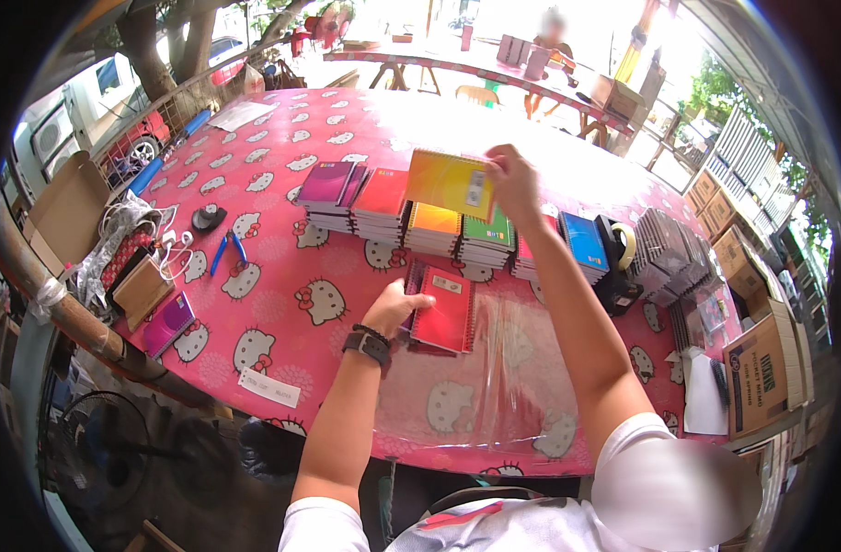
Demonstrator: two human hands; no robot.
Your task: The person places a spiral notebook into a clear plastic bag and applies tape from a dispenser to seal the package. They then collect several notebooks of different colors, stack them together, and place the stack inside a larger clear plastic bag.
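Note:
My right hand (512,181) pinches a yellow spiral notebook (439,184) by its right edge, raised above a row of notebook stacks. My left hand (394,308) grips a small pile by its left side, thumb on top of a red spiral notebook (448,317); a purple one peeks out beneath. In the row stand stacks of purple notebooks (326,184), red notebooks (380,195), orange notebooks (433,219), green notebooks (487,232) and blue notebooks (583,241). Another reddish stack is partly hidden behind my right forearm. Clear plastic wrap (494,386) lies right of the left hand.
A tape dispenser (618,267) and wrapped notebook stacks (669,253) stand right of the row, near cardboard boxes (765,373). Blue-handled pliers (227,250), a purple notebook (169,324) and a paper slip (269,388) lie left on the pink tablecloth (282,340). A person (554,55) is at a far table.

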